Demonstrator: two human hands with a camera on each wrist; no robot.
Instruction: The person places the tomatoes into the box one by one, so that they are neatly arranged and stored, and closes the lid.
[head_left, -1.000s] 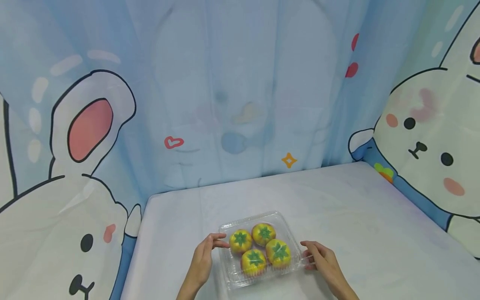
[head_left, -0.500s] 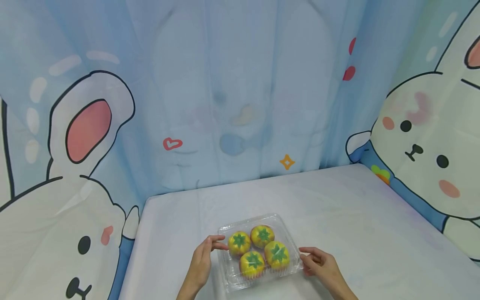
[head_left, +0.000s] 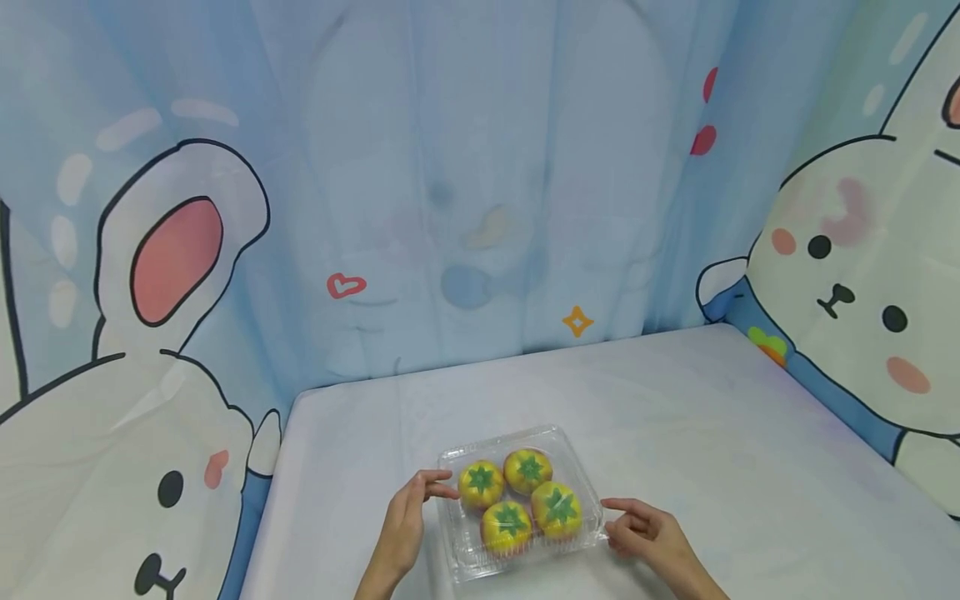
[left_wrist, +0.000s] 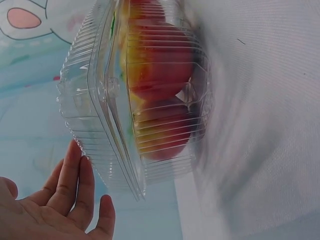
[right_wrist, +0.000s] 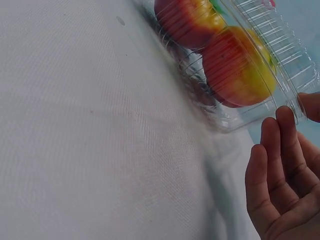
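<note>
A clear plastic clamshell box (head_left: 551,433) lies on the table with its lid down. Inside sit several yellow-and-red round fruits (head_left: 507,527) with green star-shaped tops. At the box's left side is my left hand (head_left: 405,518), its fingers extended; in the left wrist view the fingertips (left_wrist: 74,150) touch the lid's edge. My right hand (head_left: 651,537) is at the near right corner. In the right wrist view its thumb (right_wrist: 311,106) and fingers (right_wrist: 286,120) pinch the box's rim from both sides. Ribbed walls partly blur the fruits in both wrist views.
A white cloth covers the table (head_left: 675,400) around the box. Behind it hangs a light blue curtain (head_left: 480,167). Printed rabbits (head_left: 180,417) decorate the fabric at the left and right sides.
A clear flap at the right corner, held out in the right fingers a second ago, now lies down against the box. The left hand stays at the left edge.
</note>
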